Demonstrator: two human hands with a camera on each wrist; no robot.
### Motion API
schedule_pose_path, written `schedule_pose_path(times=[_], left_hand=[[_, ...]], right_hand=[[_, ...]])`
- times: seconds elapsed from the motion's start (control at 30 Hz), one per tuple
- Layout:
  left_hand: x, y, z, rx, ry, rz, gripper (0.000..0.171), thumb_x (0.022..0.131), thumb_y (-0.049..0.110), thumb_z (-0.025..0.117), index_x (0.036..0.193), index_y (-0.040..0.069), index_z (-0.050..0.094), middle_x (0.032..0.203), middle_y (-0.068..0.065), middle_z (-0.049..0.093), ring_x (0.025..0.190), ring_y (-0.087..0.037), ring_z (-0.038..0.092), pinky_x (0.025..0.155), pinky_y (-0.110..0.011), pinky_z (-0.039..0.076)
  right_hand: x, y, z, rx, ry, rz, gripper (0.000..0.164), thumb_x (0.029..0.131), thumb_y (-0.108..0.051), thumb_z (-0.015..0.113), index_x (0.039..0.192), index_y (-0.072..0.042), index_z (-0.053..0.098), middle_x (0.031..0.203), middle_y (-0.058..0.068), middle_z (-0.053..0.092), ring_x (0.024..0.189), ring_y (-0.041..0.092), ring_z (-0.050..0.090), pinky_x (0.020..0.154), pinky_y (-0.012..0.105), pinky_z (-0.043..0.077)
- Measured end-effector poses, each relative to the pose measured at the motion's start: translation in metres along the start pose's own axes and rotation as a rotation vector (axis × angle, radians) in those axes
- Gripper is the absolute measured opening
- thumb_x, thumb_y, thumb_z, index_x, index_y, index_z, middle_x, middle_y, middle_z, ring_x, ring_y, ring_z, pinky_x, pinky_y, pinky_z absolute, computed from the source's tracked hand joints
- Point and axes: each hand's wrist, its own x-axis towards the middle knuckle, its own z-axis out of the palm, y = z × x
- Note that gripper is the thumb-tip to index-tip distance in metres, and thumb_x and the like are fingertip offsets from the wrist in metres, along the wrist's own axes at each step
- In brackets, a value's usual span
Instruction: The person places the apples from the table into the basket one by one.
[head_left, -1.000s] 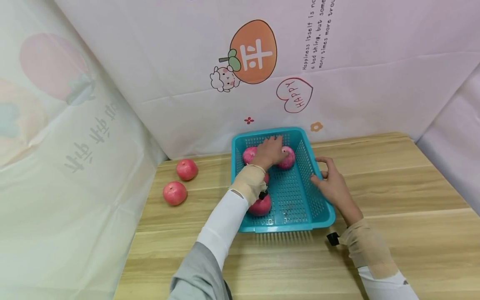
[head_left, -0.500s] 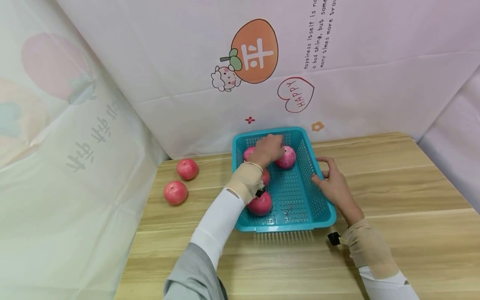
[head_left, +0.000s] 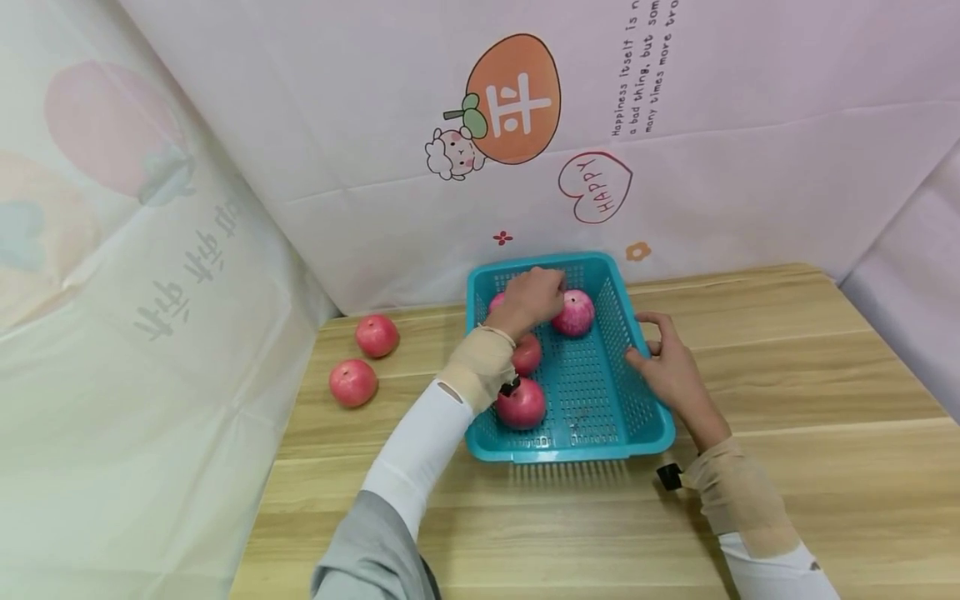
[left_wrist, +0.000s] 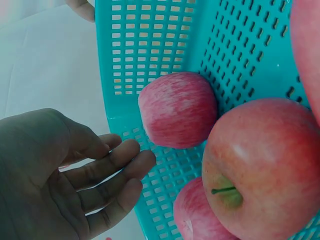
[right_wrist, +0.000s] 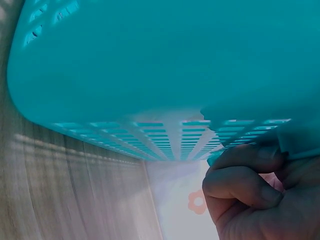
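My left hand (head_left: pixel 534 293) hovers over the back part of the blue-green plastic basket (head_left: pixel 588 450), fingers loosely bent and holding nothing. In the left wrist view its fingertips point toward a pink-striped apple (left_wrist: pixel 178 110) close by. That apple (head_left: pixel 573 313) sits at the back right of the basket. A second pink apple (head_left: pixel 496 302) is partly hidden behind the hand. Two redder apples, one mid-left (head_left: pixel 527 356) and one front-left (head_left: pixel 521 405), lie along the left side. My right hand (head_left: pixel 670 373) grips the basket's right rim, thumb on the inner side.
Two red apples, one farther back (head_left: pixel 377 336) and one nearer (head_left: pixel 353 383), lie on the wooden table (head_left: pixel 360 517) left of the basket. A white printed cloth (head_left: pixel 360 108) hangs close behind the basket, and another cloth (head_left: pixel 150 417) borders the left.
My left hand's fingers have drawn in from a spread pose beside the back-right apple, and that forearm has shifted left, uncovering more of the front apples. The right hand keeps its grip.
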Motion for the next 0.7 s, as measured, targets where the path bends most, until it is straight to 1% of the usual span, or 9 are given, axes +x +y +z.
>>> schedule_pose_path(times=[0.03,0.17,0.27,0.37,0.5,0.63,0.7], left_hand=[[-0.001,-0.001,0.000,-0.002,-0.001,0.006,0.017,0.098,0.018,0.045,0.083,0.017,0.051,0.073,0.002,0.047,0.066,-0.012,0.043,0.056,-0.026,0.034],[-0.005,-0.003,-0.002,-0.013,-0.001,0.016,0.019,0.098,0.018,0.045,0.079,0.017,0.048,0.069,0.002,0.042,0.063,-0.012,0.038,0.054,-0.026,0.030],[-0.008,-0.006,-0.003,-0.022,0.007,0.017,0.019,0.097,0.018,0.046,0.078,0.017,0.048,0.068,0.002,0.041,0.061,-0.011,0.037,0.052,-0.025,0.029],[-0.013,-0.008,-0.005,-0.036,0.022,0.018,0.020,0.096,0.016,0.044,0.076,0.016,0.045,0.066,0.001,0.039,0.059,-0.012,0.033,0.051,-0.025,0.027],[-0.019,-0.012,-0.008,-0.030,0.032,0.027,0.020,0.095,0.013,0.042,0.075,0.016,0.044,0.065,0.001,0.038,0.059,-0.012,0.028,0.052,-0.026,0.024],[-0.023,-0.015,-0.011,-0.001,0.038,0.030,0.019,0.093,0.012,0.043,0.074,0.016,0.043,0.065,0.002,0.037,0.060,-0.011,0.028,0.052,-0.026,0.025],[-0.024,-0.017,-0.012,0.006,0.038,0.029,0.019,0.093,0.013,0.044,0.075,0.016,0.044,0.065,0.002,0.037,0.060,-0.011,0.030,0.053,-0.027,0.027]], right_hand=[[0.000,0.000,0.000,-0.001,0.000,-0.001,0.061,0.098,-0.022,0.053,0.152,-0.018,0.023,0.114,0.029,0.067,0.086,0.032,0.070,0.065,0.040,0.059],[0.000,0.000,-0.001,-0.006,0.001,-0.004,0.061,0.098,-0.023,0.053,0.152,-0.019,0.023,0.113,0.029,0.067,0.086,0.032,0.070,0.066,0.041,0.059],[-0.001,-0.001,-0.001,-0.008,0.001,-0.010,0.061,0.099,-0.025,0.053,0.152,-0.018,0.023,0.114,0.030,0.067,0.088,0.034,0.070,0.067,0.042,0.059],[-0.002,-0.002,-0.001,-0.008,-0.001,-0.012,0.061,0.099,-0.026,0.053,0.152,-0.018,0.023,0.115,0.031,0.066,0.089,0.036,0.070,0.067,0.044,0.059],[-0.002,-0.001,0.000,-0.010,-0.002,-0.012,0.062,0.099,-0.025,0.053,0.152,-0.017,0.023,0.115,0.032,0.065,0.090,0.037,0.070,0.067,0.046,0.060],[-0.002,-0.003,-0.001,-0.008,0.001,-0.015,0.062,0.099,-0.024,0.053,0.152,-0.016,0.023,0.115,0.032,0.066,0.090,0.039,0.070,0.068,0.048,0.060],[-0.002,-0.004,-0.001,-0.004,0.000,-0.012,0.062,0.099,-0.023,0.053,0.152,-0.016,0.023,0.115,0.032,0.066,0.091,0.039,0.070,0.068,0.049,0.060]])
